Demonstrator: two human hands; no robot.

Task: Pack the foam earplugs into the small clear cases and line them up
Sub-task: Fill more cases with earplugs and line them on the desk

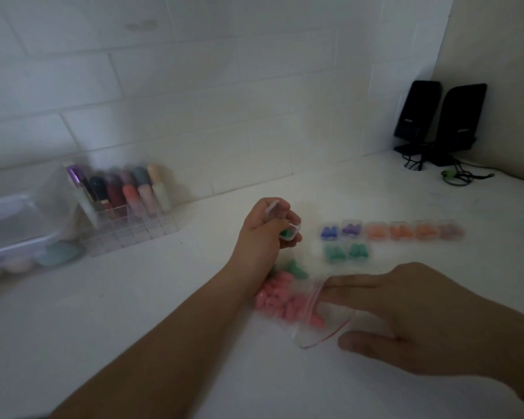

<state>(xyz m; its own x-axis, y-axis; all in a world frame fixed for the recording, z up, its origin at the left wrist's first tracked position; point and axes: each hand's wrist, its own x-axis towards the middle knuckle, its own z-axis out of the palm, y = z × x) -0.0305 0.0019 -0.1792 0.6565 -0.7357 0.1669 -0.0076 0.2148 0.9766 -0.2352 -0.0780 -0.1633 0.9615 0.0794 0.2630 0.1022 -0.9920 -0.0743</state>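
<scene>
Item, far left: lipstick organiser (127,207) on the white worktop (133,313). Centre: left hand (265,234), fingers curled round an open clear case (289,232) holding one green earplug; zip bag (297,309) of pink earplugs beneath. Right: right hand (421,322), fingers extended at the bag mouth, eight filled cases (390,234) ranked beyond; filling under way, second plug likely needed next.

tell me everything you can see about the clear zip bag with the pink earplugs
The clear plastic zip bag lies flat on the white counter, near the front, below the rows of filled small clear cases. It looks thin and soft, with a red zip line along its open mouth, which faces right. Pink foam earplugs are heaped at its left end, with a few green ones at the heap's far edge. The right hand touches the mouth, fingers straight. The left forearm crosses its left end.
</scene>
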